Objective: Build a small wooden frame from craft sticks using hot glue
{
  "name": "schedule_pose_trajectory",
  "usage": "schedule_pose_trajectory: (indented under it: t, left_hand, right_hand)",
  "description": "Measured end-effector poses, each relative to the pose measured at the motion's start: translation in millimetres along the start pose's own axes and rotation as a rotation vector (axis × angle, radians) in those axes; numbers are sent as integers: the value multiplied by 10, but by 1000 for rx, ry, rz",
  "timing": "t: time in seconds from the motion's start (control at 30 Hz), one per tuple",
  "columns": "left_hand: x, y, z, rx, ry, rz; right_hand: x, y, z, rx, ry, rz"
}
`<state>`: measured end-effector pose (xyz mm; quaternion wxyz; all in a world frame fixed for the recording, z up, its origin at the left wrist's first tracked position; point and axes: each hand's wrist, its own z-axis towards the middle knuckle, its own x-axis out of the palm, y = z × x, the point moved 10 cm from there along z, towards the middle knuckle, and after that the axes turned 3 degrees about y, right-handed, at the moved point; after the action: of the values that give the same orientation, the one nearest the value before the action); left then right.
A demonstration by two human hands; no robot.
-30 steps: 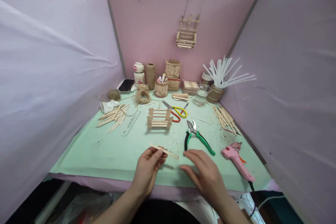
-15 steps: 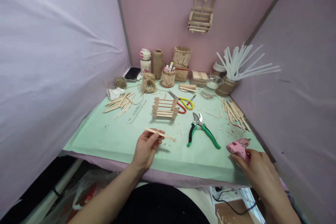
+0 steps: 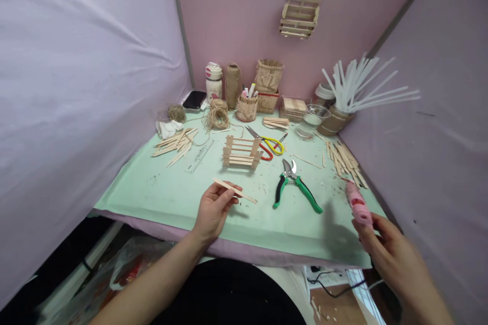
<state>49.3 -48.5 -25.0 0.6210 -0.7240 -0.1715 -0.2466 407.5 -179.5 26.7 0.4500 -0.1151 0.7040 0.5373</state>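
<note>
My left hand [image 3: 218,209] pinches a flat wooden craft stick [image 3: 244,195] above the front of the table. My right hand [image 3: 392,249] is closed around a pink glue gun [image 3: 358,203], held up over the table's right side with its nozzle pointing away from me. Beyond the left hand stands a small slatted frame [image 3: 241,152] built of craft sticks. Green-handled pruning shears [image 3: 295,185] lie with their blades apart between my two hands. The glue gun's trigger is hidden by my fingers.
Loose sticks [image 3: 177,144] lie at left beside a clear ruler [image 3: 200,156]; more sticks [image 3: 345,160] are at right. Scissors [image 3: 269,142] lie behind the frame. Twine [image 3: 218,114], a bottle [image 3: 214,81], a plastic cup [image 3: 312,119] and white glue sticks [image 3: 354,84] line the back.
My right hand has lifted the glue gun off the table and turned its nozzle forward. The left hand keeps its pinch on the craft stick. The view has shifted slightly.
</note>
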Motion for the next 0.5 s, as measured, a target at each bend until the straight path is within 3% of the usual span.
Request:
schedule_pose_trajectory:
  t: [0.1, 0.2, 0.3, 0.5]
  left_hand:
    - [0, -10, -9, 17, -9, 21]
    - [4, -39, -16, 48, -8, 30]
    - [5, -107, -28, 110, -7, 39]
    - [49, -214, -72, 228, 15, 154]
  right_hand:
    - [240, 180, -173, -87, 70, 362]
    - [619, 441, -346, -151, 258, 579]
    - [762, 675, -452, -183, 294, 581]
    - [755, 944, -543, -229, 307, 467]
